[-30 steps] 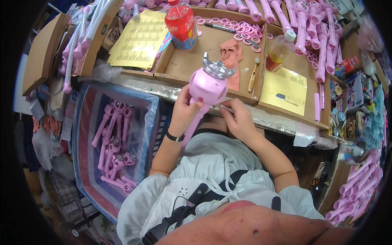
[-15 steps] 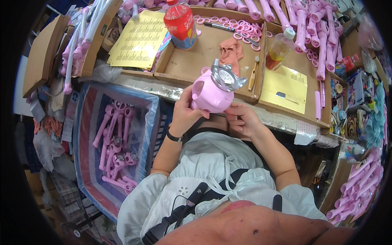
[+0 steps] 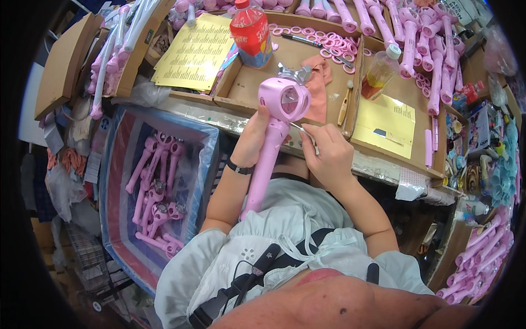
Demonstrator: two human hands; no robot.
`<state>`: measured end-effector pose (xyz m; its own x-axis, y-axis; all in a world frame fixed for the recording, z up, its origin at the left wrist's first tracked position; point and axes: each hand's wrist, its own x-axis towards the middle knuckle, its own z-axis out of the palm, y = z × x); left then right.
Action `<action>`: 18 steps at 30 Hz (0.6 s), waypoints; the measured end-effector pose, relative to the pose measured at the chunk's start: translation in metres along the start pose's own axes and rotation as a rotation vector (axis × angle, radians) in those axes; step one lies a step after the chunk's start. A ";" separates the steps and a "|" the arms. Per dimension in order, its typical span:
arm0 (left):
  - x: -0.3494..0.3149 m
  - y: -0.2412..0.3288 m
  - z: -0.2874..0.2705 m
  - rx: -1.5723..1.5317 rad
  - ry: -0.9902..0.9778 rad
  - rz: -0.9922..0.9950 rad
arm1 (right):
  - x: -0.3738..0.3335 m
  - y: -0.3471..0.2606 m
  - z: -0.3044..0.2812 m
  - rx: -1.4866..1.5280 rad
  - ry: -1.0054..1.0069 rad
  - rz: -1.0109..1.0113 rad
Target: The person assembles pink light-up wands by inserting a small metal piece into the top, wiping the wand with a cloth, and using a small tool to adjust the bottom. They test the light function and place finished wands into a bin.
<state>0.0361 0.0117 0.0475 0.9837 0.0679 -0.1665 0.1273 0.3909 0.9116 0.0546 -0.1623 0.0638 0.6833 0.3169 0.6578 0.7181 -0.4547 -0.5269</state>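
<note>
My left hand (image 3: pixel 253 137) is wrapped round the neck of a pink toy wand (image 3: pixel 268 156). Its handle slants down to my lap, and the round, windowed head with a silver crown-like top faces up and away. In my right hand (image 3: pixel 329 151), thumb and forefinger pinch a thin metal pick-like tool (image 3: pixel 296 126). The tool's tip meets or nearly meets the wand just under its head; exact contact is too small to tell. Behind the wand's head lies an orange cloth (image 3: pixel 319 90).
Cardboard trays (image 3: pixel 241 107) on the bench hold pink rings (image 3: pixel 337 46), a red-labelled bottle (image 3: pixel 251 35), an amber-liquid bottle (image 3: pixel 379 74), a brush (image 3: pixel 344 107) and yellow sheets (image 3: pixel 386 129). At left, a blue-rimmed bin (image 3: pixel 118 181) contains several pink wands. More wand parts (image 3: pixel 482 255) are stacked at right.
The wand has turned, so its handle now shows running toward my lap. My left hand has shifted to its neck. My right hand has risen, and the thin tool now shows in it.
</note>
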 end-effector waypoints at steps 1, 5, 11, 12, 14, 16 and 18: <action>0.000 -0.001 0.001 -0.008 -0.001 0.013 | 0.001 0.001 0.000 -0.010 -0.002 -0.005; -0.003 -0.007 0.001 0.074 -0.004 0.052 | 0.003 0.006 -0.004 -0.006 -0.100 0.007; -0.002 -0.020 -0.004 0.154 0.027 0.149 | -0.007 0.011 0.000 -0.071 -0.107 0.000; -0.001 -0.022 -0.005 0.181 0.042 0.163 | -0.009 0.013 0.002 -0.048 -0.086 0.013; -0.001 -0.025 -0.008 0.231 0.065 0.191 | -0.012 0.019 0.005 0.024 -0.094 0.003; -0.002 -0.028 -0.010 0.274 0.064 0.234 | -0.011 0.029 0.006 0.517 -0.263 0.447; -0.004 -0.030 -0.011 0.302 0.063 0.258 | -0.012 0.032 0.008 0.785 -0.338 0.676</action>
<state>0.0272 0.0093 0.0164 0.9798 0.1883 0.0678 -0.0816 0.0667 0.9944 0.0699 -0.1735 0.0345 0.8837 0.4678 -0.0157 -0.0174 -0.0007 -0.9998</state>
